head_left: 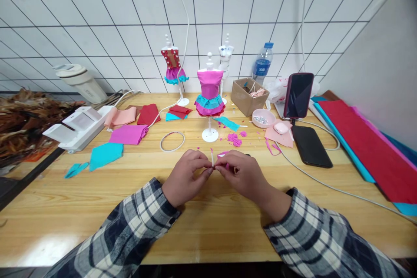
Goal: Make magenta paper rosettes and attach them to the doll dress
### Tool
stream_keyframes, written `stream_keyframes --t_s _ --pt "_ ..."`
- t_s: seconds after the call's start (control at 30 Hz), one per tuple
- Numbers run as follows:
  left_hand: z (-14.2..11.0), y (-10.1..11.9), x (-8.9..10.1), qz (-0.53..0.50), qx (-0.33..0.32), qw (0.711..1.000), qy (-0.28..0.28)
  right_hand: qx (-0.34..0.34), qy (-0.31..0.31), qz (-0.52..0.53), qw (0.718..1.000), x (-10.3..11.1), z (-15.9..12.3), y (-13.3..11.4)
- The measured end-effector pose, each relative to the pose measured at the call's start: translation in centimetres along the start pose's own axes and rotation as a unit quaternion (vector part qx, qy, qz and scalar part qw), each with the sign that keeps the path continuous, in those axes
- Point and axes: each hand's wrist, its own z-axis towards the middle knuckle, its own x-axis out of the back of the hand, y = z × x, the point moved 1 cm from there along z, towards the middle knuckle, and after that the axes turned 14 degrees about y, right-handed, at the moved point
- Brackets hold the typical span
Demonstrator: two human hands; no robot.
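My left hand and my right hand meet over the table, fingertips pinched together around a thin white strip that stands upright with a pinkish tip. Its lower end is hidden by the fingers. Some magenta material shows under my right fingers, partly covered; I cannot make out its shape. Just beyond the hands stands a small white dress form wearing a magenta top and a skirt of turquoise and magenta ruffles. Magenta rosettes lie to its right.
Behind are two more dress forms, a cardboard box and a water bottle. To the right are a pink bowl, phones and coloured sheets. At left, fabric pieces, a hoop and a white charger.
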Motion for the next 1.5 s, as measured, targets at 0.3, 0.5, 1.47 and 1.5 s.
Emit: stream_keyframes --t_s 0.3,0.5,1.47,1.5 --pt "-0.1 -0.2 -0.2 -0.001 -0.017 1.000 -0.001 0.099 -0.006 -0.088 0.991 0.2 -0.4 -0.1" --pt "-0.3 -0.1 -0.2 0.005 -0.044 0.999 0.006 0.057 0.002 -0.071 0.996 -0.1 -0.3 -0.4" --pt "-0.1 0.9 0.3 -0.141 -0.126 0.982 -0.006 -0.318 0.022 0.102 0.942 -0.3 1.1 2.8" --pt "-0.2 0.8 0.3 -0.143 -0.126 0.982 -0.007 -0.322 0.028 0.111 0.940 -0.3 1.1 2.9"
